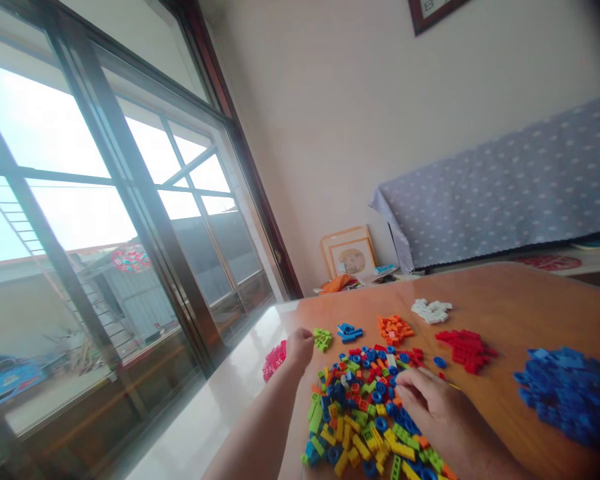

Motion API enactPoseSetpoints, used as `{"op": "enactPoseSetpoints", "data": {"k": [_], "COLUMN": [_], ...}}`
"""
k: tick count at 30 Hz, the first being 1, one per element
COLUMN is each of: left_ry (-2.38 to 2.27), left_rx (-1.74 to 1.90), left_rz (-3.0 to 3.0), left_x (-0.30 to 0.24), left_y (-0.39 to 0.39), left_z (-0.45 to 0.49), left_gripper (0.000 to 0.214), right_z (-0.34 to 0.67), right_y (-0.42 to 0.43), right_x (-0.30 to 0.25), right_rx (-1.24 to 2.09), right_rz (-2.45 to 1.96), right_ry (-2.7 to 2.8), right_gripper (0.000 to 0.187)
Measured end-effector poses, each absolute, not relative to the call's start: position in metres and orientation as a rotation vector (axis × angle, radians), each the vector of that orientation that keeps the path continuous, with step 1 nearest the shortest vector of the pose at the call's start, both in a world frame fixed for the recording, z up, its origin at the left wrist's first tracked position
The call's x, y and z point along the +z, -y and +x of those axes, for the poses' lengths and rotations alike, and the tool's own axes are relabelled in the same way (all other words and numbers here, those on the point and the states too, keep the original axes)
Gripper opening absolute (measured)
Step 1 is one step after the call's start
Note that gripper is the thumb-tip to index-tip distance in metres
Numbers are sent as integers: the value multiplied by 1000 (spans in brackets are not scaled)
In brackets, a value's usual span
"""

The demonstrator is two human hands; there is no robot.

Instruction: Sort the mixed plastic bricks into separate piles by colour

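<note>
My left hand [300,348] is stretched out between a small heap of lime green toy bricks [323,339] and a heap of pink bricks [274,361]. Its fingers are closed, and whatever they may hold is hidden. At the right edge of a large mixed pile of toy building bricks [360,437], my right hand [425,393] has its fingers curled together at the bricks. What lies between those fingertips I cannot make out. The mixed pile has yellow, green, blue, red and orange pieces, some of them round blue wheels.
Sorted heaps sit around the pile on the brown table [490,287]: light blue bricks [349,333], orange bricks [394,329], white bricks [431,311], red bricks [466,351] and a big blue heap [570,393]. A lone blue wheel [439,363] lies apart. Windows [145,193] stand left.
</note>
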State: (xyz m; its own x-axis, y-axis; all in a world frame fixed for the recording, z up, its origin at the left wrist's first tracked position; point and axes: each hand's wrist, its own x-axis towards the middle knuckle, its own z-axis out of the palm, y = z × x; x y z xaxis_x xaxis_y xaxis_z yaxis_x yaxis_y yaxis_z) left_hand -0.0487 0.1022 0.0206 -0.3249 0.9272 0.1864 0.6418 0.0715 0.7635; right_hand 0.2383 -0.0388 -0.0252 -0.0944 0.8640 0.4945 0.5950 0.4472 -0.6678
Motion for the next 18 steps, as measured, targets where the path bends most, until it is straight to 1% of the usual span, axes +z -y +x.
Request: {"op": "enactPoseSetpoints", "data": {"k": [4,9,18], "left_ry": [-2134,-2221,-2304], "left_rx": [1016,911,860], "left_rz": [1626,1697,1714], "left_x": [1,-18,-26], "left_y": [-125,-139,-144], "left_z": [-53,-58,-62], "left_gripper": [6,4,25], "right_z": [239,238,239], "right_y": [38,36,38], "right_x": [-25,-24,-22], "right_rx": [386,384,383], "right_rz": [-1247,-1276,-1277], "right_ry": [1795,1799,1795], "right_gripper": [25,26,25]}}
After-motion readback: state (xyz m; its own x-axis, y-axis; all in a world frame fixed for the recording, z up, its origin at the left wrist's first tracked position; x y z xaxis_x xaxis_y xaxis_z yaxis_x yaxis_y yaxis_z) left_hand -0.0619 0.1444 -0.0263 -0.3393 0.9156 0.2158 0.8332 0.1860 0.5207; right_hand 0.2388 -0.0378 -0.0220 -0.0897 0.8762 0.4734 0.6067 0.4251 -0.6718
